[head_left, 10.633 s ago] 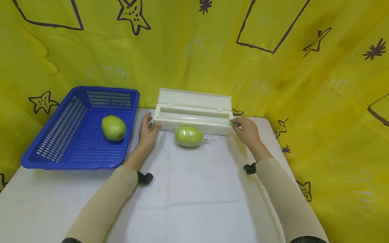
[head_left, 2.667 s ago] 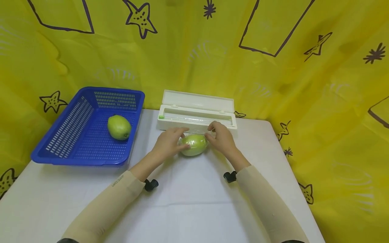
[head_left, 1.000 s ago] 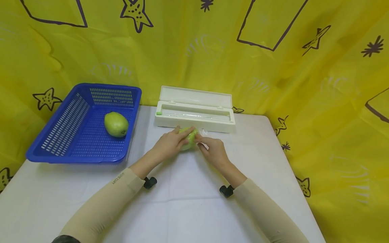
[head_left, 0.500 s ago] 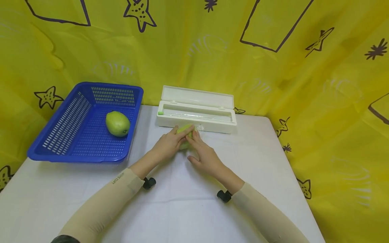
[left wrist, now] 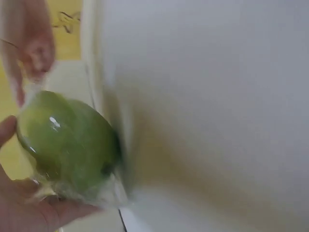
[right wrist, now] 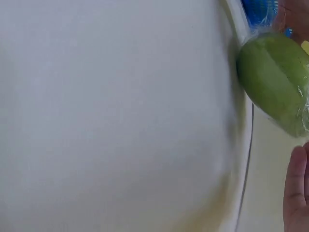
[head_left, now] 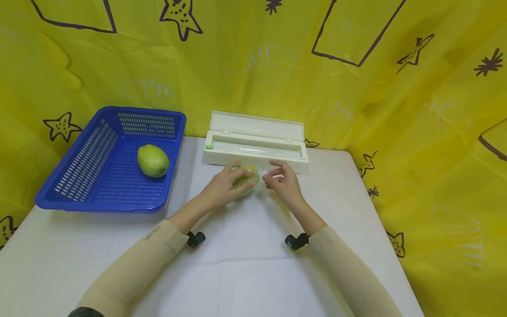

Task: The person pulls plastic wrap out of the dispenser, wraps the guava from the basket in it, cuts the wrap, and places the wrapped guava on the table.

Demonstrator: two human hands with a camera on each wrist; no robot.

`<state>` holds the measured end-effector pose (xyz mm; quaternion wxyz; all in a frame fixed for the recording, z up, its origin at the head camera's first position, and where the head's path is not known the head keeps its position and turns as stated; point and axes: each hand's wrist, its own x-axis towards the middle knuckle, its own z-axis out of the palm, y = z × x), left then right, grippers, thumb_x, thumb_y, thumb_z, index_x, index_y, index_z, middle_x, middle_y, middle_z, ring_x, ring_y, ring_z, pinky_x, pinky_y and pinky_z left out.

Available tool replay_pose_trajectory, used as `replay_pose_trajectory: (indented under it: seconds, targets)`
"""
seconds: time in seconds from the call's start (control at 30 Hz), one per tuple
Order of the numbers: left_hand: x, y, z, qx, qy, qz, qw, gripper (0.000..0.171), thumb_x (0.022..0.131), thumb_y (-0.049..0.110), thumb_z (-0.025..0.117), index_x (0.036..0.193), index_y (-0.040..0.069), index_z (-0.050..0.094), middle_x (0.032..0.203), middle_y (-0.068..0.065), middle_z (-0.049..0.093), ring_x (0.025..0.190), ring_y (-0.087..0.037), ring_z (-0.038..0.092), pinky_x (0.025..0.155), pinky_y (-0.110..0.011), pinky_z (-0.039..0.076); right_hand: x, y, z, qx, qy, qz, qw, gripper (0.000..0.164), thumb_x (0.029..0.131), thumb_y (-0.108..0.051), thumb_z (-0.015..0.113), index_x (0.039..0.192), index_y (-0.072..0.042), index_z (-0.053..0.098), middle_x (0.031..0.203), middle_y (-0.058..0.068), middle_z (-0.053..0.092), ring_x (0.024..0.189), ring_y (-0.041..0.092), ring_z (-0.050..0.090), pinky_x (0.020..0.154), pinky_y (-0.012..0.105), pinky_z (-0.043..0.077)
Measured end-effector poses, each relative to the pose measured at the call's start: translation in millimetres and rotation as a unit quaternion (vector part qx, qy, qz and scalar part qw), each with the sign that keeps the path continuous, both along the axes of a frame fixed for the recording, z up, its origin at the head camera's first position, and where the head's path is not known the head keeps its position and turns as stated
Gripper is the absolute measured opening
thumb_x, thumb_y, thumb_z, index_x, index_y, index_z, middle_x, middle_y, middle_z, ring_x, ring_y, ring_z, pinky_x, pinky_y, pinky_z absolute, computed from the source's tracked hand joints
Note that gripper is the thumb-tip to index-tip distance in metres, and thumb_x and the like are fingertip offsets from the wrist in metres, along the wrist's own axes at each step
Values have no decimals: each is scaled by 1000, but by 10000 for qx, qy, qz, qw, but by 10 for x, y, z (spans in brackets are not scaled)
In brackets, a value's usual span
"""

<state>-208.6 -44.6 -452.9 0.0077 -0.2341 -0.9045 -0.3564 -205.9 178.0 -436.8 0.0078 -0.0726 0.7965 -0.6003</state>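
A green mango (head_left: 255, 177) in clear plastic wrap lies on the white table in front of the dispenser box. My left hand (head_left: 222, 187) grips it from the left, fingers over the far side and thumb on the near side. Wrap bunches by the left palm in the left wrist view, around the glossy mango (left wrist: 72, 140). My right hand (head_left: 286, 184) hovers off the mango's right end, fingers loosely bent, beside loose wrap (head_left: 263, 171). Straight fingers (right wrist: 295, 181) show just below the mango (right wrist: 275, 79) in the right wrist view.
Behind the hands stands a white wrap dispenser (head_left: 257, 160), lid up, roll inside, green slider (head_left: 209, 147) at its left end. On the left a blue basket (head_left: 111, 206) holds an unwrapped mango (head_left: 153, 161). A yellow patterned curtain (head_left: 237, 66) hangs behind.
The dispenser's green slider has gone from right end to left. My left hand has come onto the wrapped mango. My right hand, lately pressed to the mango's end, has drawn back right.
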Motion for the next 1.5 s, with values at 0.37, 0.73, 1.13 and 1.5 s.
replay_pose_trajectory:
  seconds: [0.37, 0.73, 1.13, 1.5]
  targets:
    - [21, 58, -10, -536, 148, 53, 9984, 59, 104, 42, 47, 153, 14, 29, 149, -20, 41, 137, -38, 41, 112, -52, 37, -84, -146, -150, -592, -391, 94, 9974, 45, 92, -10, 72, 133, 2, 57, 105, 15, 64, 81, 13, 70, 78, 31, 60]
    - [-49, -49, -133, -384, 102, -256, 9989, 70, 103, 49, 45, 160, 21, 14, 152, -20, 31, 140, -38, 32, 114, -54, 34, -207, -234, -251, -804, -868, 178, 9928, 22, 96, -13, 68, 111, -1, 57, 83, -2, 56, 68, 8, 55, 63, 20, 51]
    - [-69, -119, -151, -108, 10, -420, 9991, 69, 104, 41, 48, 159, 16, 14, 148, -24, 31, 133, -39, 36, 110, -56, 37, -197, -242, -228, -1716, -968, 403, 9796, 11, 98, -9, 63, 104, -1, 61, 79, -2, 67, 68, 9, 65, 69, 26, 60]
    - [-133, -209, -172, -34, -83, -700, 9975, 68, 104, 37, 50, 159, 15, 16, 152, -20, 30, 139, -36, 32, 114, -56, 31, -231, -254, -178, -490, 158, 628, 9967, 37, 92, -9, 72, 124, 2, 59, 105, 10, 57, 79, 19, 66, 73, 30, 60]
